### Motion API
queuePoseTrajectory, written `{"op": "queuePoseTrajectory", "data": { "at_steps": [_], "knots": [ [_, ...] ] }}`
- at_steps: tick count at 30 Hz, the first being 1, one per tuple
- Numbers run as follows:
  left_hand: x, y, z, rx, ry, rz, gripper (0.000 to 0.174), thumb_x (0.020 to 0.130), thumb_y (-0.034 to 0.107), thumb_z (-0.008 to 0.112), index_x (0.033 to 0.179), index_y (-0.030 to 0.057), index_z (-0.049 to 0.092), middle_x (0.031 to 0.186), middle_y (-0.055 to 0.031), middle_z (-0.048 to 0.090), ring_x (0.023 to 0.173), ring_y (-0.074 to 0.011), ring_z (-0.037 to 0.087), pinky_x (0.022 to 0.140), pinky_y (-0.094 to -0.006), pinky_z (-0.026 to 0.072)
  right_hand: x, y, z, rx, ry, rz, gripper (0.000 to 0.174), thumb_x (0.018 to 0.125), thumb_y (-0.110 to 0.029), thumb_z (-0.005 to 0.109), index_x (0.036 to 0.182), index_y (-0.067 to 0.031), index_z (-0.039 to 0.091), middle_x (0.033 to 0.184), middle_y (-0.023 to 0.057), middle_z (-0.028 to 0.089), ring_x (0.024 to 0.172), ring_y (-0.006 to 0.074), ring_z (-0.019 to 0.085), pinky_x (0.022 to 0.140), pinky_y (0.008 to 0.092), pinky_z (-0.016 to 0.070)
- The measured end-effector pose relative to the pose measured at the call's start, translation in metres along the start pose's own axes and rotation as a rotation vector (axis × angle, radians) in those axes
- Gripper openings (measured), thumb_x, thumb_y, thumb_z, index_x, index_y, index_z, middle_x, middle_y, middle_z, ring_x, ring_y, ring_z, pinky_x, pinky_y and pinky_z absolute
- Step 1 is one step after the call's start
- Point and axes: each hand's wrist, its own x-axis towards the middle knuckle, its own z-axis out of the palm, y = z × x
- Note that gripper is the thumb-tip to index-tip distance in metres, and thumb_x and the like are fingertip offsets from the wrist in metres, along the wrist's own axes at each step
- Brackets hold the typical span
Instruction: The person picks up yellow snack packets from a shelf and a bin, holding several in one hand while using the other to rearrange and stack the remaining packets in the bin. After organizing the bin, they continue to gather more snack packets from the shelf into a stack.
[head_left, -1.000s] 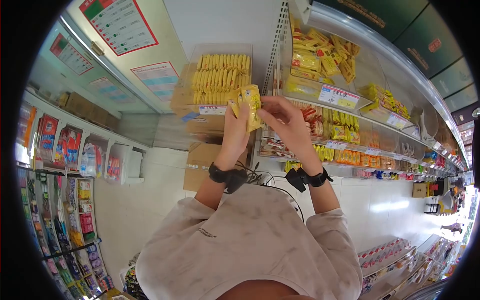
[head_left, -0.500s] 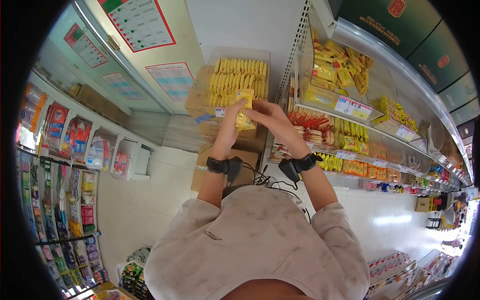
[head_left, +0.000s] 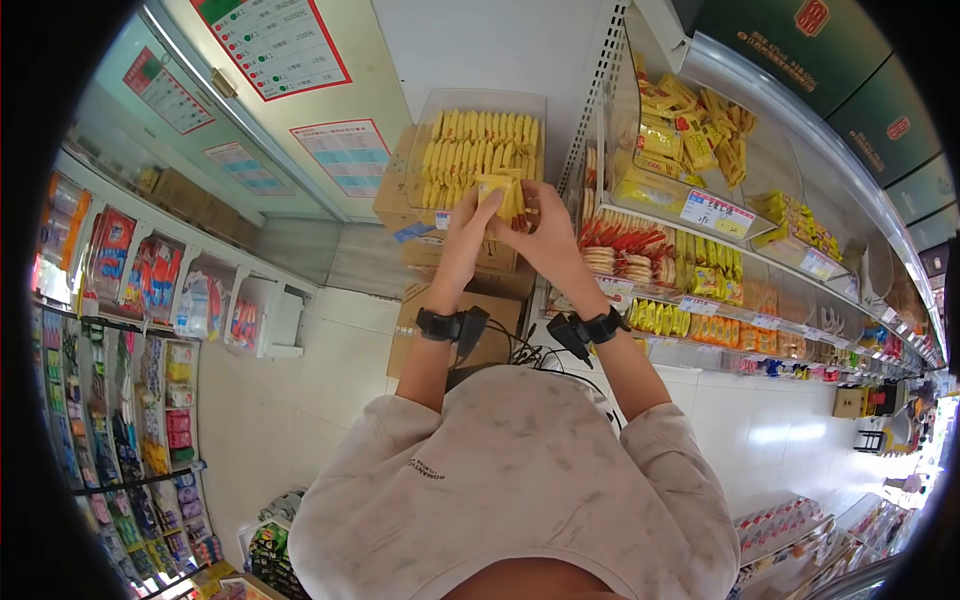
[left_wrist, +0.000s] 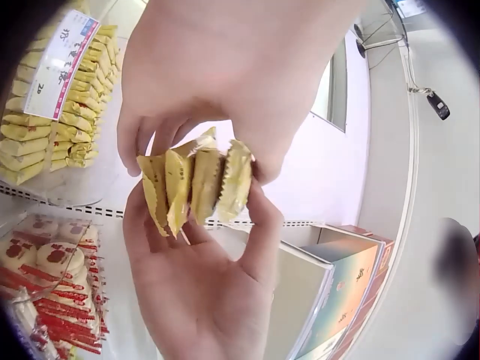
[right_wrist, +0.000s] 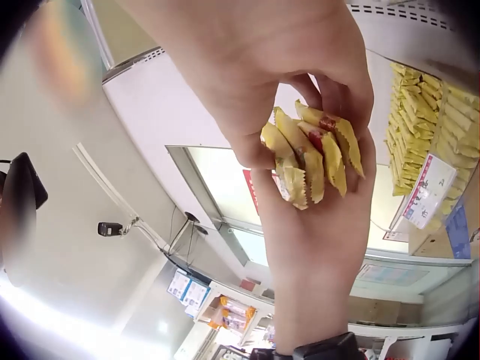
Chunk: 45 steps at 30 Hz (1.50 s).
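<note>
Several yellow wrapped packets (head_left: pixel 497 186) stand side by side in a small stack between the two hands, before a clear bin of similar packets (head_left: pixel 470 160). My left hand (head_left: pixel 463 238) grips the stack from the left and my right hand (head_left: pixel 545 238) from the right. Crimped ends of the packets (left_wrist: pixel 206 184) face the left wrist camera, with thumbs and fingers on the outer sides. In the right wrist view, the packets (right_wrist: pixel 322 157) lean slightly against each other between the right hand (right_wrist: pixel 277 67) above and the left hand (right_wrist: pixel 315 240) below.
Shelves with a tray of loose yellow packets (head_left: pixel 690 135) and red-wrapped round snacks (head_left: pixel 635 255) rise at the right. Cardboard boxes (head_left: pixel 408 352) stand below the bin, near black cables (head_left: pixel 530 350). White bins line the left side.
The packets have turned from showing a broad face to standing more on edge as a stack. My right fingers have moved round their right side. The head view has shifted slightly.
</note>
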Motion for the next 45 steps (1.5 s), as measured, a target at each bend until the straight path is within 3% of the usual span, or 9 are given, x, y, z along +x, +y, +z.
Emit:
{"op": "queuePoseTrajectory", "data": {
  "at_steps": [7, 17, 23, 26, 29, 35, 38, 41, 45],
  "knots": [
    [0.008, -0.015, 0.006, -0.219, 0.039, -0.061, 0.041, 0.1, 0.028, 0.067, 0.127, -0.0026, 0.061, 0.118, -0.0067, 0.066, 0.101, -0.0101, 0.063, 0.085, -0.0281, 0.0516, -0.005, -0.007, 0.008, -0.259, 0.058, -0.081, 0.07, 0.074, -0.023, 0.083, 0.129, 0.0082, 0.053, 0.118, 0.0278, 0.058, 0.107, 0.0451, 0.062, 0.09, 0.0472, 0.054],
    [0.017, -0.025, -0.007, -0.457, 0.094, -0.081, 0.038, 0.101, 0.024, 0.065, 0.127, -0.0031, 0.06, 0.119, -0.0062, 0.066, 0.106, -0.0122, 0.064, 0.09, -0.0281, 0.0508, 0.001, -0.007, 0.023, -0.395, 0.036, -0.086, 0.07, 0.076, -0.027, 0.082, 0.128, 0.0092, 0.055, 0.116, 0.0276, 0.062, 0.107, 0.0453, 0.062, 0.092, 0.0481, 0.053],
    [0.021, -0.025, -0.027, -0.291, -0.032, -0.188, 0.044, 0.102, 0.027, 0.066, 0.131, -0.0036, 0.056, 0.123, -0.0085, 0.065, 0.112, -0.0141, 0.064, 0.091, -0.0267, 0.0514, 0.014, 0.001, 0.023, -0.364, -0.06, 0.026, 0.069, 0.073, -0.029, 0.084, 0.124, 0.0098, 0.056, 0.113, 0.029, 0.064, 0.104, 0.0436, 0.065, 0.089, 0.0463, 0.0542],
    [0.028, -0.029, -0.03, -0.141, -0.07, -0.225, 0.045, 0.101, 0.036, 0.065, 0.124, -0.0021, 0.063, 0.109, -0.0024, 0.065, 0.095, -0.0069, 0.059, 0.083, -0.0272, 0.0487, 0.024, 0.007, 0.017, -0.262, -0.057, 0.121, 0.069, 0.072, -0.031, 0.085, 0.121, 0.0098, 0.057, 0.108, 0.0279, 0.067, 0.1, 0.0406, 0.068, 0.087, 0.0436, 0.0554],
    [0.05, -0.051, -0.04, -0.161, -0.036, -0.254, 0.047, 0.104, 0.041, 0.06, 0.123, -0.0014, 0.064, 0.114, -0.0079, 0.066, 0.105, -0.0137, 0.061, 0.09, -0.0302, 0.048, 0.038, 0.015, 0.011, -0.155, 0.019, 0.175, 0.068, 0.073, -0.033, 0.085, 0.119, 0.0095, 0.058, 0.105, 0.0249, 0.07, 0.096, 0.035, 0.071, 0.085, 0.0407, 0.0561],
    [0.1, -0.083, -0.047, 1.403, -0.25, 0.631, 0.036, 0.103, 0.023, 0.051, 0.132, 0.0054, 0.06, 0.137, -0.0114, 0.061, 0.137, -0.0349, 0.049, 0.113, -0.0488, 0.0373, 0.089, 0.031, -0.004, -0.264, 0.245, 0.173, 0.066, 0.075, -0.034, 0.083, 0.117, 0.0106, 0.058, 0.094, 0.0215, 0.072, 0.087, 0.0318, 0.072, 0.079, 0.04, 0.0573],
    [0.106, -0.11, -0.045, 1.416, -0.238, 0.773, 0.036, 0.094, 0.017, 0.056, 0.126, 0.0034, 0.066, 0.131, -0.0104, 0.064, 0.135, -0.0389, 0.049, 0.117, -0.0558, 0.0326, 0.11, 0.026, -0.001, -0.517, 0.129, 0.207, 0.071, 0.076, -0.039, 0.082, 0.12, 0.0102, 0.056, 0.108, 0.0272, 0.07, 0.099, 0.0382, 0.071, 0.087, 0.0424, 0.0563],
    [0.11, -0.129, -0.057, 1.454, -0.22, 0.507, 0.038, 0.094, 0.017, 0.056, 0.131, 0.0077, 0.062, 0.144, -0.0092, 0.055, 0.144, -0.036, 0.04, 0.119, -0.056, 0.0307, 0.122, 0.045, 0.016, -0.743, 0.059, 0.137, 0.075, 0.072, -0.034, 0.084, 0.12, 0.0141, 0.054, 0.092, 0.0275, 0.07, 0.09, 0.0413, 0.071, 0.077, 0.0456, 0.0588],
    [0.106, -0.133, -0.064, 1.405, -0.122, 0.645, 0.041, 0.091, 0.018, 0.059, 0.131, 0.0078, 0.062, 0.144, -0.0091, 0.054, 0.14, -0.035, 0.044, 0.117, -0.0548, 0.0323, 0.131, 0.064, 0.028, -0.929, -0.054, 0.056, 0.078, 0.072, -0.034, 0.085, 0.122, 0.0155, 0.052, 0.091, 0.0273, 0.07, 0.091, 0.0413, 0.072, 0.073, 0.0456, 0.0599]
  ]
}}
